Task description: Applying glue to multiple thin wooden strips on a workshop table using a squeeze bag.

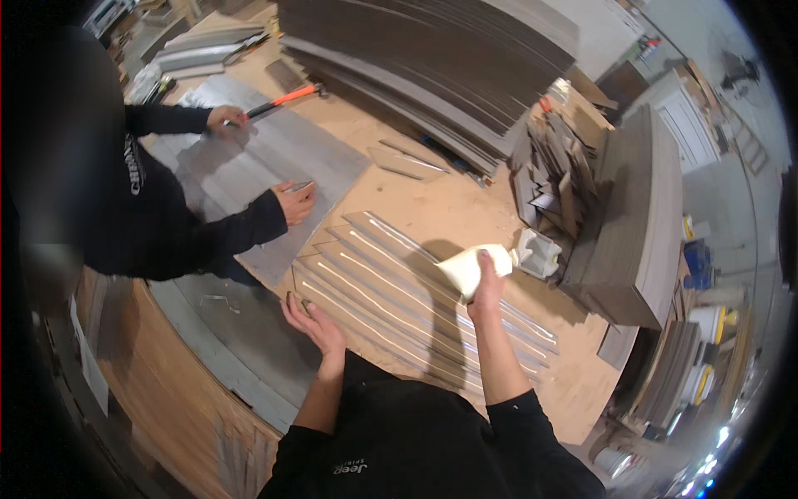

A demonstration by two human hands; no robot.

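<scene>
My right hand [488, 291] grips a pale squeeze bottle [465, 270], tilted over the right part of a row of narrow grey wood strips [399, 312]. Thin whitish beads of glue [353, 281] run along several strips. My left hand [317, 327] is beside the strips' near left ends, fingers apart and palm partly up; whether it touches a strip end is unclear. Across to the left, a co-worker's hand [224, 118] is at the handle of a hammer [283, 100]. Their other hand [296, 202] rests on a grey panel [332, 166] with a small piece in its fingers.
A tall stack of dark boards [424, 58] stands at the far side of the table [582, 407]. Right of the strips are a white plastic container [539, 254], a pile of wood offcuts [555, 166] and another board stack [632, 216]. Loose slats [195, 54] lie far left.
</scene>
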